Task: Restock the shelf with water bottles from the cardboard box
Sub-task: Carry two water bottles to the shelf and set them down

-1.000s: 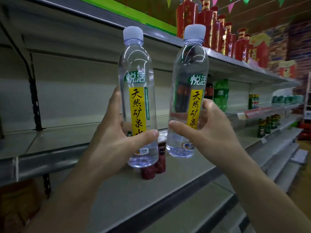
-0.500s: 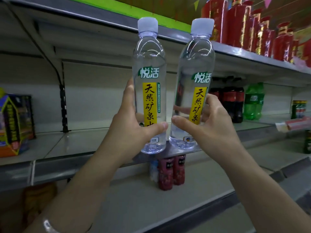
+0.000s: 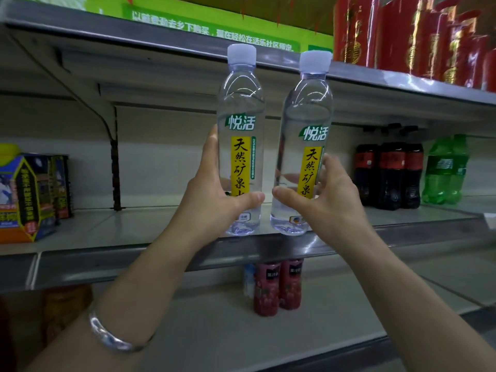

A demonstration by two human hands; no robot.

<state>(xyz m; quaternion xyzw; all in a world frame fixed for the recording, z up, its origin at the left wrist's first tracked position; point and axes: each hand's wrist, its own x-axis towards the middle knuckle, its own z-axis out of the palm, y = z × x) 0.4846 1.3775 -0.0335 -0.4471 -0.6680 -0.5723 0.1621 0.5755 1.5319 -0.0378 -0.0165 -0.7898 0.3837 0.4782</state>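
Two clear water bottles, each held in one hand, arrive at the front edge of the middle shelf.

The left hand wraps the left bottle; the right hand grips the right bottle. Both are upright, full, pale-capped, side by side, their bases low over the shelf lip. Yellow labels read 天然矿泉水 under green 悦活 logos. Behind stand dark cola bottles, green soda bottles and printed cartons.

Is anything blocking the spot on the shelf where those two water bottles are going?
Nothing visible does. The shelf behind both water bottles is bare; the cola bottles stand off to the right, the cartons far left.
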